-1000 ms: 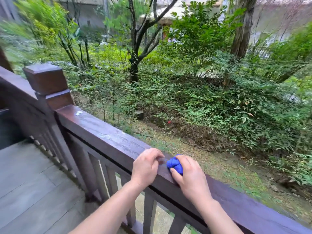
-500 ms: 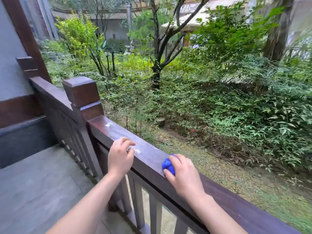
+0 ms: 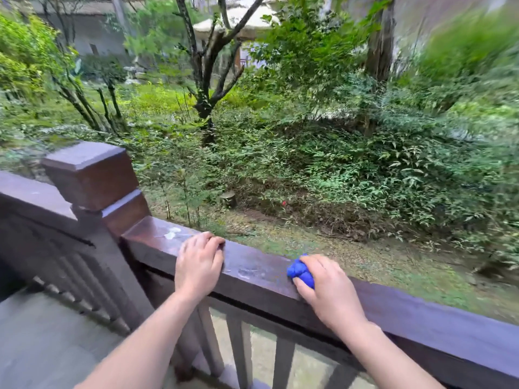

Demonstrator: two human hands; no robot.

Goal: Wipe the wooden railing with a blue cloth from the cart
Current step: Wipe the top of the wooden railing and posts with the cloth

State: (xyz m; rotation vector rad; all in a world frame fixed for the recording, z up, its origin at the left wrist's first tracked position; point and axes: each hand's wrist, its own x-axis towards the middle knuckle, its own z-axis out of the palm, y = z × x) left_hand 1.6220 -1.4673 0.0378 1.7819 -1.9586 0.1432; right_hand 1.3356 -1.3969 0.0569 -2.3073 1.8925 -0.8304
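Here the right hand (image 3: 327, 293) is closed around a bunched blue cloth (image 3: 301, 272), pressing it onto the top of the wooden railing (image 3: 252, 265). The left hand (image 3: 198, 265) holds nothing; its fingers curl over the rail's far edge, near whitish smears (image 3: 171, 233) beside the post (image 3: 90, 175). The hands sit well apart. The cloth looks soft, light and easily squashed, so a full-palm hold on the wad should suit it. The rail seems rigid and glossy, perhaps damp.
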